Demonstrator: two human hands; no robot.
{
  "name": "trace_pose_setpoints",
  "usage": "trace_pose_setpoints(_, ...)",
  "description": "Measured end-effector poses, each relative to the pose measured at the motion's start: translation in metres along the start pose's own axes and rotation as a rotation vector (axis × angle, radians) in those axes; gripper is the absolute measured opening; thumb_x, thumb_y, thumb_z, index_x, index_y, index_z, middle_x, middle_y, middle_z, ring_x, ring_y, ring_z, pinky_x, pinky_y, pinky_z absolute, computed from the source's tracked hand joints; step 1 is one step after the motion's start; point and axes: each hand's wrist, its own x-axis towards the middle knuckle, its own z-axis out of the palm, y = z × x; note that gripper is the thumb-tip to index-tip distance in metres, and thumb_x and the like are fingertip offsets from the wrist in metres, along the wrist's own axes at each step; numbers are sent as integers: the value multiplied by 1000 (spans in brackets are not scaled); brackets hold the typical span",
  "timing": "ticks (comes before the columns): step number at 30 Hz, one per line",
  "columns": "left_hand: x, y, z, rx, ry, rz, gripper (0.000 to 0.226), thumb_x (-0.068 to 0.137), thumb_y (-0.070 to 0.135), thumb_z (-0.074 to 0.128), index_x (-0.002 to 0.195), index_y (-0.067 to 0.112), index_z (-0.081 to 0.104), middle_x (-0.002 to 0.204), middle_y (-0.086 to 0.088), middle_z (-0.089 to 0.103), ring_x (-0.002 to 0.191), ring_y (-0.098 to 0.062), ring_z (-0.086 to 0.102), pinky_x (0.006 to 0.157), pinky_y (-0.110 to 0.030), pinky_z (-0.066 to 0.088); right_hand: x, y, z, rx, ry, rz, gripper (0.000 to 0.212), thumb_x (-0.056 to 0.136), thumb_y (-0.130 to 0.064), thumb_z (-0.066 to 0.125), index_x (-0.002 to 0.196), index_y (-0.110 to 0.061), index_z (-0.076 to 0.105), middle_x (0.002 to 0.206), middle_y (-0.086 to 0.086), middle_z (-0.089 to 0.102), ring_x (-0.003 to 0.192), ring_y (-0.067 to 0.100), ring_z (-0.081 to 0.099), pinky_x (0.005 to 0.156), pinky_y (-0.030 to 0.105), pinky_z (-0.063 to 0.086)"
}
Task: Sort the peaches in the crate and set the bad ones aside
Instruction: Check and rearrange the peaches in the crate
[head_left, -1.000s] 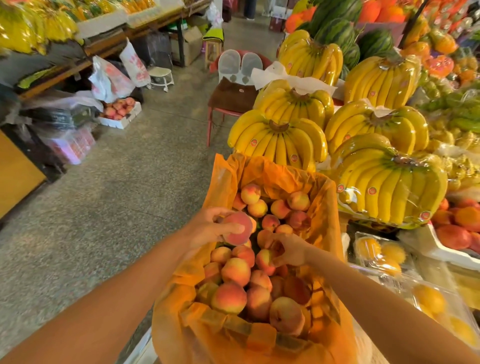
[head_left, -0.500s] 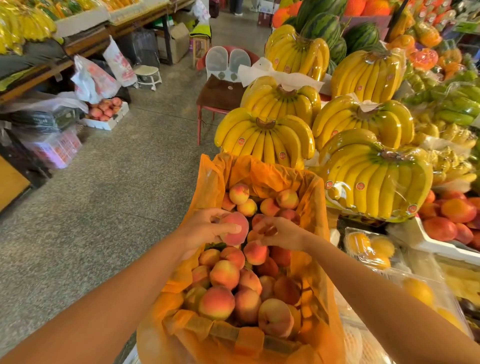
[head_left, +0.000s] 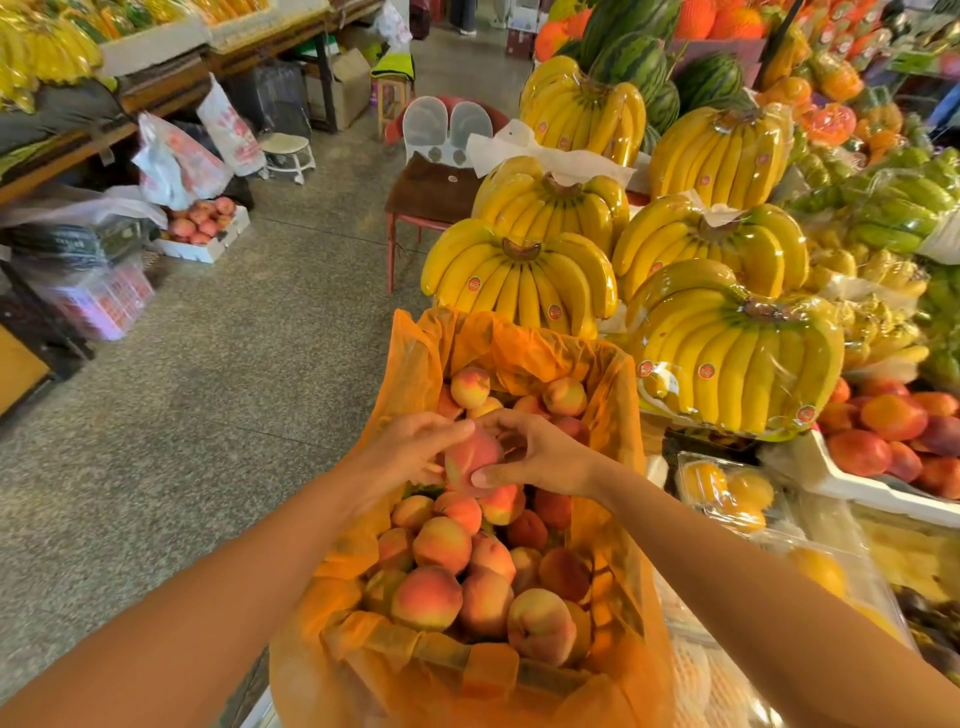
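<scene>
Open room: bare speckled floor (head_left: 234, 415) fills the left half, from the far-left stalls to the crate's left edge. On it, well apart from the crate, sits a white floor tray (head_left: 208, 253) with about ten red-pink fruit. One red-legged chair (head_left: 431, 197) stands beyond the crate, beside the bananas.

Edges: the crate (head_left: 415, 364) is lined with orange plastic that stands above the fruit on the left, far and right sides. The near edge is lower, with the liner folded over it. Its right side sits close to the fruit display.

Fingers: the left hand (head_left: 410, 452) is over the crate's middle, fingers curled narrow round the left and top of one held peach (head_left: 470, 460). The right hand (head_left: 540, 457) has its thumb pressed to that peach's lower right and its fingers arched over the top, tips close to the left hand's. Whether the right palm hides a second fruit: cannot tell.

Position: the held peach is above the pile, between a far group and a near group.

Counts: about twenty peaches (head_left: 441, 543) show in the crate, lower layers hidden. To the right are six large banana bunches (head_left: 519, 280), film-wrapped and stacked. At least two clear packs (head_left: 727, 488) of yellow fruit lie below them. One white display tray (head_left: 841, 486) of red-orange fruit is at far right.
</scene>
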Motion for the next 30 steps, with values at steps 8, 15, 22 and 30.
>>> trace_pose_setpoints(8, -30, -17, -38, 433, 260, 187, 52, 78, 59, 45, 105, 20, 67, 109, 6, 64, 103, -8, 58, 94, -27, 44, 4, -16, 67, -229, -181, 46, 53, 72, -32, 84, 118, -24, 59, 112, -1, 60, 100, 12, 58, 84, 22, 50)
trace_pose_setpoints(15, -41, -37, -49, 362, 170, 115, 28, 97, 26, 51, 122, 16, 57, 131, 2, 52, 123, -11, 47, 103, -26, 36, 14, -35, 102, -454, -203, 50, 59, 68, -45, 84, 116, -21, 58, 102, -1, 63, 94, 18, 61, 82, 35, 51)
trace_pose_setpoints(22, -40, -47, -51, 299, 140, 128, 18, 100, 25, 45, 115, 24, 55, 118, 12, 49, 113, -3, 44, 90, -18, 37, 14, -35, 119, -738, 21, 140, 63, 69, -65, 72, 95, -11, 52, 86, 6, 60, 86, 26, 59, 63, 31, 35)
trace_pose_setpoints(30, -37, -54, -58, 366, 16, 106, 42, 102, 32, 37, 141, 19, 42, 156, 4, 24, 143, -13, 24, 117, -31, 21, 12, -30, 132, -703, 134, 239, 44, 81, -59, 64, 82, -16, 54, 87, 7, 64, 87, 26, 60, 64, 32, 37)
